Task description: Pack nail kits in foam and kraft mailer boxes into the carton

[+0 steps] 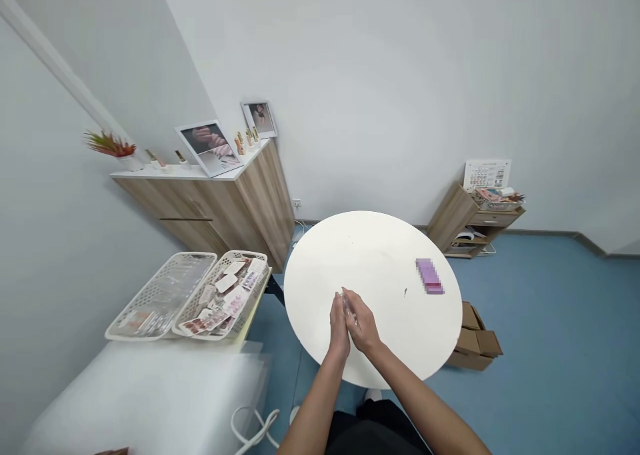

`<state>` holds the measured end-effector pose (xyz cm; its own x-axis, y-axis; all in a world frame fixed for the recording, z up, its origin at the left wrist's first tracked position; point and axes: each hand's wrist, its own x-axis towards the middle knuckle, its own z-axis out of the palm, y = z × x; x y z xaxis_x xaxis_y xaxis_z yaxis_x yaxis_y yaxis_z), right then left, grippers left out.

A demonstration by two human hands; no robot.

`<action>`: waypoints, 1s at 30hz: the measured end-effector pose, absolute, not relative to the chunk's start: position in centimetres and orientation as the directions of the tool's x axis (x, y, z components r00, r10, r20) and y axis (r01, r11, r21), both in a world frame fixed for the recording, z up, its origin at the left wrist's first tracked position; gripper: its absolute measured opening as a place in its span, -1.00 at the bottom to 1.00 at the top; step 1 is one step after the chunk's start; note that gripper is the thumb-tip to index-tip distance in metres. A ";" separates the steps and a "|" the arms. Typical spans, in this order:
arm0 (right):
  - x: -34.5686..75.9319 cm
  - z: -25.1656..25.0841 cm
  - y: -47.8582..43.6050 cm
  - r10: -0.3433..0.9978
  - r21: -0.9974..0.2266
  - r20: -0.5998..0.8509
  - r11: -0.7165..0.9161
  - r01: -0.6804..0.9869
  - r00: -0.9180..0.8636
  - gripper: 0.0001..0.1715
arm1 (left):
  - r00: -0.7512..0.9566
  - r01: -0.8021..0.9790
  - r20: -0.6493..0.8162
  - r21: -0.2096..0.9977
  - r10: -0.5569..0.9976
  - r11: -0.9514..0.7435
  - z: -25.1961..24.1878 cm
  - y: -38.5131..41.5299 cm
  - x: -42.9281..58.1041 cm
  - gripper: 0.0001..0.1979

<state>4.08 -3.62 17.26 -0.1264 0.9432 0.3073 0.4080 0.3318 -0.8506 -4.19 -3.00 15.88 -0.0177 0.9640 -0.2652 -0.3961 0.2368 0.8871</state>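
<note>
Over the front half of the round white table [320, 262], my left hand [340, 328] and my right hand [364, 325] come together with their palms facing. Between them is a small clear plastic piece [350, 310], held by both hands; it looks like a thin bag or wrapper, but its exact kind is too small to make out. The fingers of both hands are closed around it and hide much of it. A purple pixelated rectangular object [429, 276] lies on the right side of the table. Left of it is a small dark mark [405, 292].
To the left, a white basket of packaged items [206, 328] stands beside another basket with clear packs [113, 332]. A wooden cabinet [265, 202] bears framed pictures and small bottles. An open cardboard box [470, 348] sits on the floor right of the table. A low shelf [450, 215] stands behind.
</note>
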 end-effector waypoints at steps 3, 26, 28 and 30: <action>6.2 17.0 -3.4 0.939 -0.855 0.321 0.344 0.387 -0.127 -0.39 | -0.104 -0.389 -0.268 0.897 0.958 0.209 16.1 -2.9 -1.7 -0.36; 12.7 6.0 -0.4 0.862 -0.879 -0.478 -0.467 -0.098 0.172 -0.53 | -0.026 -0.131 -0.667 0.740 0.744 0.659 5.6 0.6 -4.8 -0.37; 12.7 4.4 -0.8 0.836 -0.852 -0.523 -0.512 -0.106 0.165 -0.55 | -0.094 -0.068 -0.657 0.754 0.748 0.653 4.6 0.1 -5.3 -0.48; 13.0 2.9 -1.3 0.825 -0.839 -0.543 -0.541 -0.059 0.157 -0.58 | -0.128 -0.059 -0.642 0.766 0.756 0.640 4.1 -0.5 -6.0 -0.52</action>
